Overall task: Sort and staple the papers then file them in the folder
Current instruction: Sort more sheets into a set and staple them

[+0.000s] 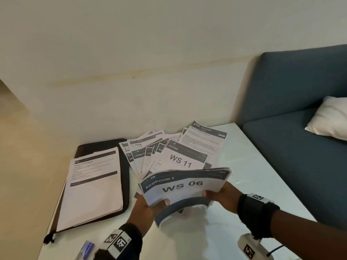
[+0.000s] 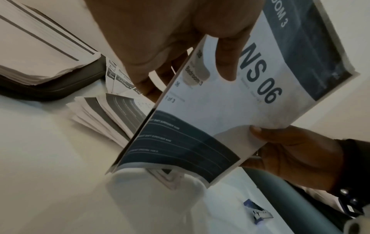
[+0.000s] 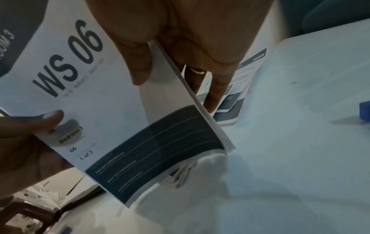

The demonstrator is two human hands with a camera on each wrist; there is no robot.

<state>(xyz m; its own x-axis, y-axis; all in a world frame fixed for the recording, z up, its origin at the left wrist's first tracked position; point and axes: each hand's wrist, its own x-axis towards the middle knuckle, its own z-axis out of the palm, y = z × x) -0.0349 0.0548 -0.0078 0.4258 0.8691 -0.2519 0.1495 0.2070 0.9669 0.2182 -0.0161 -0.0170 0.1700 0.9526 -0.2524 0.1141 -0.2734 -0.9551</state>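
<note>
Stapler (image 1: 86, 249): lower left of the head view, at the frame's bottom edge on the white table (image 1: 249, 166), apart from both hands and untouched.
Held stack (image 1: 185, 186): lower centre, lifted clear of the table, top sheet reading "WS 06", near edge drooping.
Left hand (image 1: 148, 205): thumb curled over the stack's left edge, the other fingers underneath, so it pinches the sheets.
Right hand (image 1: 221, 194): thumb (image 3: 138, 63) lies on the top sheet at the right edge, fingers below; also a pinch.
Risk: the sagging lower sheets look loose and uneven, so I judge they could slip out or be stapled misaligned unless squared first.
Fanned papers (image 1: 169, 149): centre, just beyond the held stack, overlapping, "WS 11" uppermost; still unsorted, so a sheet from another set may be mixed in.
Folder (image 1: 124, 177): left of centre, dark, lying open with a thick pile (image 1: 93, 184) on it.
</note>
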